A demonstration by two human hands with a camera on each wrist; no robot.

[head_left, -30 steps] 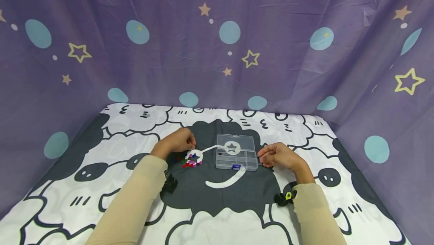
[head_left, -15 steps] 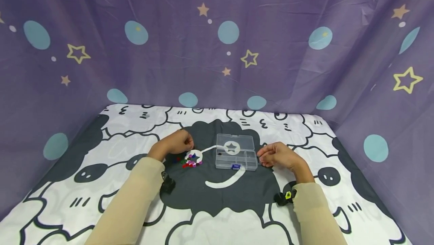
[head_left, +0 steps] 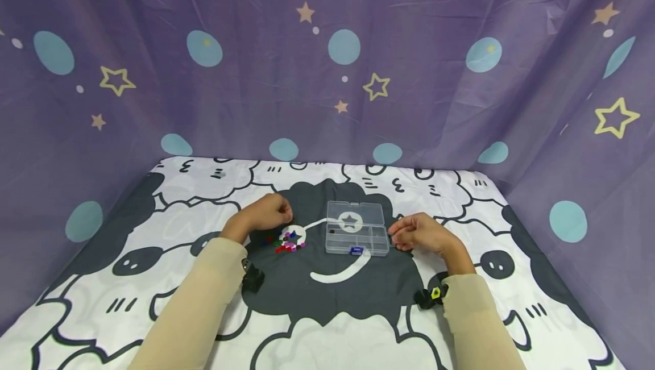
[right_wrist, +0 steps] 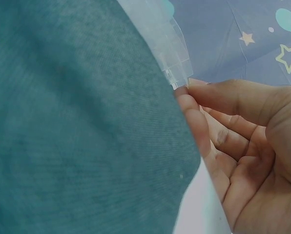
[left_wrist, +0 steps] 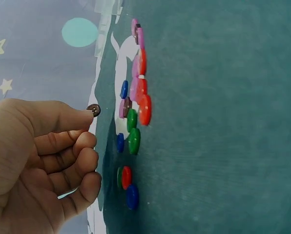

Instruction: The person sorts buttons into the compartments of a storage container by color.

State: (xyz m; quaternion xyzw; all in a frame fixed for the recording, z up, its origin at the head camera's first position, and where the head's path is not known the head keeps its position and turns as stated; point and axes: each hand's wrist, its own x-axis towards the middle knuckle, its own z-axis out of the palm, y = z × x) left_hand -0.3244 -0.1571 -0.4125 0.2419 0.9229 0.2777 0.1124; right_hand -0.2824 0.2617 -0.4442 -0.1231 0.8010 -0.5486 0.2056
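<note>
My left hand (head_left: 262, 212) is raised just behind a loose pile of buttons. In the left wrist view its thumb and forefinger pinch a small dark brown button (left_wrist: 94, 110), the other fingers curled below. Red (left_wrist: 145, 110), green (left_wrist: 134, 141), blue (left_wrist: 132, 196), pink and brown buttons lie spread over the cloth beside it. A clear plastic compartment box (head_left: 340, 248) lies with its lid (head_left: 365, 211) folded back and its blue latch toward me. One dark button (head_left: 332, 232) sits in its left back compartment. My right hand (head_left: 423, 233) pinches the box's right edge between thumb and fingertips.
A cloth (head_left: 332, 302) printed with cartoon sheep in black and white covers the table. Behind it and at both sides hangs a purple curtain (head_left: 256, 108) with stars and blue dots. Dark wrist-worn devices (head_left: 253, 277) sit at both cuffs.
My left hand has shifted very slightly left, behind the buttons. The right hand keeps its place at the box edge, and the box and buttons lie as before.
</note>
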